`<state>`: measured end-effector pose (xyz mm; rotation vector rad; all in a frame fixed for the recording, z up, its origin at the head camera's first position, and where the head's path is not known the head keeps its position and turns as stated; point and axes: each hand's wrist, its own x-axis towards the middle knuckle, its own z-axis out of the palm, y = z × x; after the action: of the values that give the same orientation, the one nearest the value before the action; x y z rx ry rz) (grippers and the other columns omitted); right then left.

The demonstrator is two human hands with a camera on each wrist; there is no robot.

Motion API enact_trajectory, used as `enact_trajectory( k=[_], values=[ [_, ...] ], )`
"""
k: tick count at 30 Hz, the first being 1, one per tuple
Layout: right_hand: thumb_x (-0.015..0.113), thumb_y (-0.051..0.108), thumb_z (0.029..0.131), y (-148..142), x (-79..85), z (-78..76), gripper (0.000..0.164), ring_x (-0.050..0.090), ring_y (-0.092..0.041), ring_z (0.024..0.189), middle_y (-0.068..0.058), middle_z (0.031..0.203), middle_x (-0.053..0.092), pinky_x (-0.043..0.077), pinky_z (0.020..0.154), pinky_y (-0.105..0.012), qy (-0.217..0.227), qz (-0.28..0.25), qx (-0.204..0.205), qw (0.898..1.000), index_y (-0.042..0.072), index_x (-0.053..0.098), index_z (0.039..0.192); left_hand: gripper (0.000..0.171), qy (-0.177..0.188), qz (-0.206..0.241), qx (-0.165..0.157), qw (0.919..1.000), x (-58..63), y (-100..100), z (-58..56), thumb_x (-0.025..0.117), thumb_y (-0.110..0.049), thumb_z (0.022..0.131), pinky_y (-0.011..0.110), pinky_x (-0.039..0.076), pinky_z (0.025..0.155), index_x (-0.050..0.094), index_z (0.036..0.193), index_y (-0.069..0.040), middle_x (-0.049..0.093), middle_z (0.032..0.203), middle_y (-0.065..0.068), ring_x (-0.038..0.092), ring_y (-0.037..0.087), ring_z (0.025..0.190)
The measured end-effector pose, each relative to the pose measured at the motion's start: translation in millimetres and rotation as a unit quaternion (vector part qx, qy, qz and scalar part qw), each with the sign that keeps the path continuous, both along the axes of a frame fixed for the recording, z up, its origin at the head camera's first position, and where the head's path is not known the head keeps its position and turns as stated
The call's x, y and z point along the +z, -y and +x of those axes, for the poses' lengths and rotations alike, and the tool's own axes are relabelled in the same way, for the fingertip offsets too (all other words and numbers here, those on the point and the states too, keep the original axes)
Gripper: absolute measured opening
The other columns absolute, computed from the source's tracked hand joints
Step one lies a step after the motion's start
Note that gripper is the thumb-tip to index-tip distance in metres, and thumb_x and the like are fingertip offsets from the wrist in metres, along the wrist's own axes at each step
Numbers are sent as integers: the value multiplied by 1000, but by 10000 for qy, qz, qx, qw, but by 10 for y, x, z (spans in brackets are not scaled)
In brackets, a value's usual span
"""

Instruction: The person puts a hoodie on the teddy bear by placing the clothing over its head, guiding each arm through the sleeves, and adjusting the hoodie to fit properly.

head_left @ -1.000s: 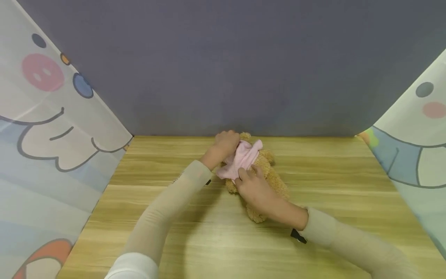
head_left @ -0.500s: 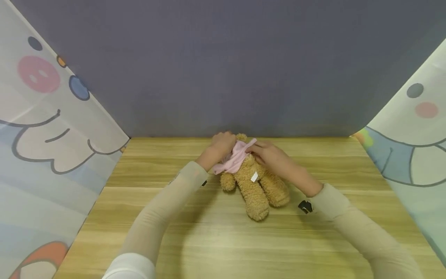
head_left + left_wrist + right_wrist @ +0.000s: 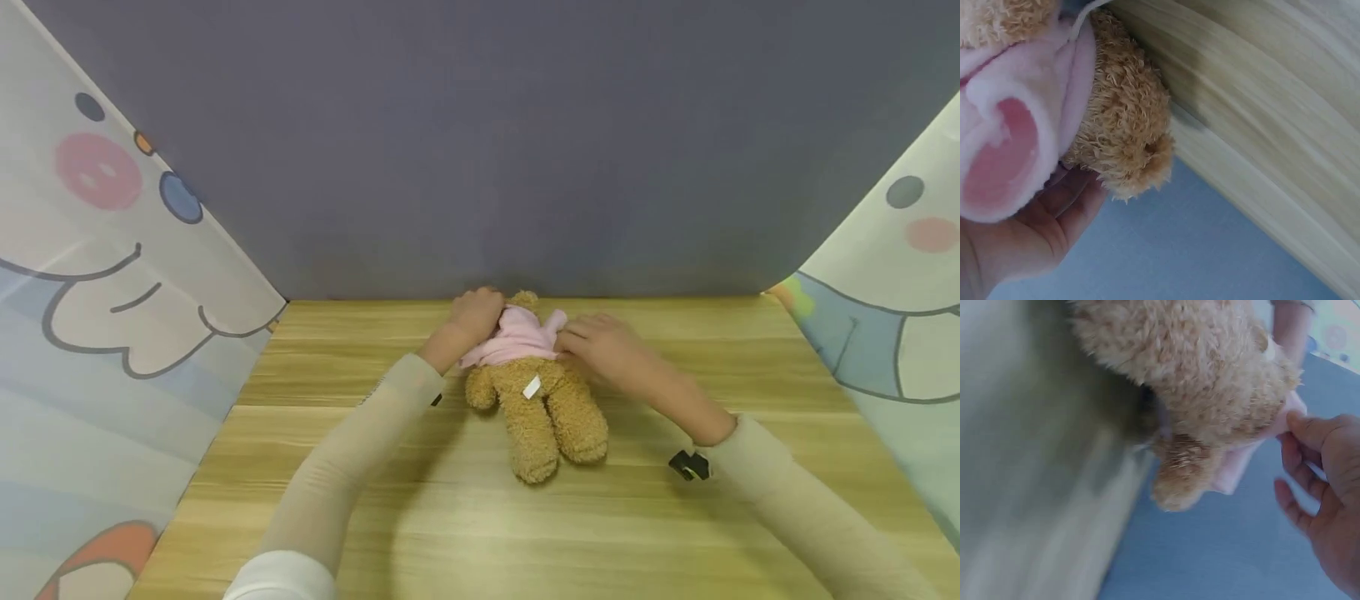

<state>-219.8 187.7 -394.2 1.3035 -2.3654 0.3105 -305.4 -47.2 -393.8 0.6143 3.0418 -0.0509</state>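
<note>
A tan teddy bear (image 3: 528, 417) lies on the table with its legs towards me and a white tag (image 3: 532, 387) showing low on its body. Pink doll clothing (image 3: 517, 335) covers its upper part; a soft pink ear-shaped flap (image 3: 1007, 153) stands out in the left wrist view. My left hand (image 3: 474, 321) holds the bear's upper left side through the pink cloth, its fingertips partly hidden behind it. On the other side, my right hand (image 3: 603, 350) pinches the cloth's edge between thumb and forefinger, as the right wrist view shows.
The wooden table (image 3: 480, 533) ends at a dark grey upright panel (image 3: 480, 150) just beyond the bear. Cartoon-printed curtains (image 3: 97, 317) flank the table on both sides. A black strap piece (image 3: 688, 465) hangs at the right wrist.
My right hand has moved from the cloth's near edge to its right side, drawing the cloth across the bear's back. The legs have swung slightly left. The left hand stays nearly in place.
</note>
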Motion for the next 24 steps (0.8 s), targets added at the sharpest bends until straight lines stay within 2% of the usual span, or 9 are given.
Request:
enact_trajectory(
  k=[3, 5, 8, 12, 14, 17, 18, 21, 24],
  values=[
    [72, 5, 89, -58, -53, 103, 18, 60, -17, 84, -2, 99, 63, 55, 76, -35, -234, 431, 207, 9986, 13, 66, 105, 16, -93, 120, -91, 9998, 6, -22, -4, 61, -6, 99, 50, 59, 78, 73, 105, -14, 69, 114, 6, 68, 32, 101],
    [71, 6, 91, -37, -54, 151, 15, 57, -16, 81, -3, 97, 60, 55, 74, -34, -209, 492, 109, 9985, 11, 65, 105, 17, -92, 118, -189, 9997, 12, -52, -10, 61, -7, 100, 50, 59, 79, 73, 110, -14, 68, 116, 7, 68, 32, 103],
    [70, 20, 96, 58, 17, 188, 18, 59, -17, 80, -3, 96, 61, 56, 76, -37, 216, 312, -317, 9988, 10, 68, 110, 18, -4, 30, -192, 9998, 10, -97, -20, 60, -10, 102, 50, 59, 81, 73, 114, -14, 68, 116, 7, 67, 32, 103],
    [65, 36, 100, 313, 133, 155, 33, 60, -20, 84, -5, 99, 61, 56, 83, -42, 732, 406, -688, 9941, 6, 68, 114, 12, -17, -76, -15, 10000, 5, -96, -30, 60, -13, 103, 48, 58, 75, 72, 105, -14, 68, 107, 6, 67, 30, 92],
    [64, 36, 100, 445, 145, 123, 31, 57, -21, 87, -5, 99, 60, 55, 82, -42, 859, 511, -724, 9924, 7, 68, 110, 11, -27, -52, 45, 10000, 6, -87, -30, 61, -14, 102, 45, 57, 71, 71, 99, -14, 66, 101, 5, 66, 27, 85],
    [69, 29, 97, 578, 127, 110, 19, 54, -23, 90, -2, 97, 60, 52, 84, -45, 998, 442, -717, 9914, 11, 68, 102, 12, 34, 25, 59, 10000, 0, -81, -19, 61, -14, 102, 41, 54, 65, 69, 93, -15, 65, 96, 4, 62, 24, 78],
    [72, 27, 96, 592, 111, 114, 15, 53, -22, 89, -1, 96, 61, 50, 80, -43, 1001, 420, -648, 9920, 12, 68, 99, 12, 53, 53, 45, 10000, -5, -81, -13, 62, -13, 102, 40, 53, 65, 69, 92, -16, 64, 96, 4, 61, 23, 77],
    [77, 20, 90, 536, 59, 134, 11, 57, -20, 87, 2, 91, 64, 52, 80, -41, 569, 429, -198, 9973, 16, 68, 95, 14, 23, 176, -4, 9998, -12, -82, 5, 61, -13, 102, 40, 52, 62, 67, 90, -15, 64, 95, 5, 61, 24, 76],
    [78, 11, 85, 407, -23, 186, 15, 58, -18, 82, 2, 87, 64, 53, 77, -35, -384, 552, 292, 9973, 16, 68, 95, 16, -91, 367, -2, 9993, -7, -64, -5, 59, -14, 102, 43, 55, 64, 66, 88, -14, 65, 95, 6, 63, 27, 79]
  ],
)
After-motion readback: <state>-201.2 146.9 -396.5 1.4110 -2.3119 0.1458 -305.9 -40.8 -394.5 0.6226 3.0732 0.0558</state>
